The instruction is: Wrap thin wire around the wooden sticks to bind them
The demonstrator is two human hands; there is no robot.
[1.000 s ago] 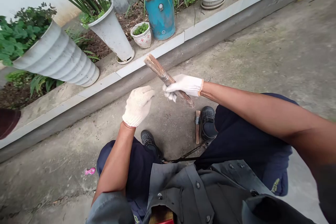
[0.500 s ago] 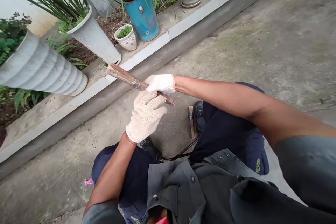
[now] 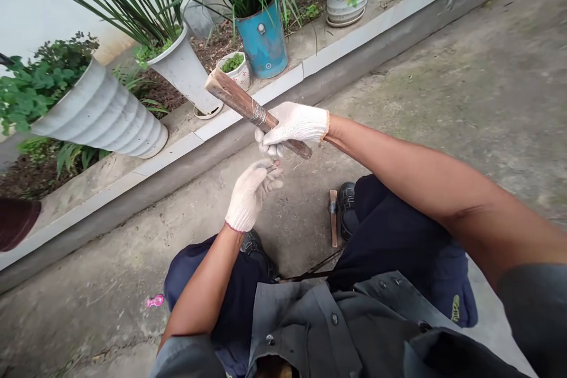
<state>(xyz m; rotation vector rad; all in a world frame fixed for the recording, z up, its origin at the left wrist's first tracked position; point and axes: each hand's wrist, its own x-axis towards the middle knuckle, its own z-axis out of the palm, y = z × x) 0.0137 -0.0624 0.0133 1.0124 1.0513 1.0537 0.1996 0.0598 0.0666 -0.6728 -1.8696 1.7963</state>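
My right hand [image 3: 295, 124], in a white knit glove, is closed around a wooden stick [image 3: 233, 94]. Several turns of thin silvery wire [image 3: 258, 112] wrap the stick just beyond my fingers. Below it, my left hand [image 3: 254, 189], also gloved, has its fingers curled and pinched together. A fine strand shows at its fingertips and seems to be wire, though it is hard to make out. The left hand is apart from the stick. On the ground beside my right shoe lies a shorter piece of wood [image 3: 333, 224] with wire wound near its upper end.
A low tiled kerb [image 3: 177, 150] runs diagonally ahead. Behind it stand a ribbed white pot [image 3: 106, 115], a tall white pot [image 3: 183, 71], a blue container [image 3: 264, 41] and smaller pots with plants. A small pink object [image 3: 155, 300] lies on the concrete at left.
My left hand has come away from the stick and moved down below it. The right hand has turned, and the stick in it now shows more of its wire wrap.
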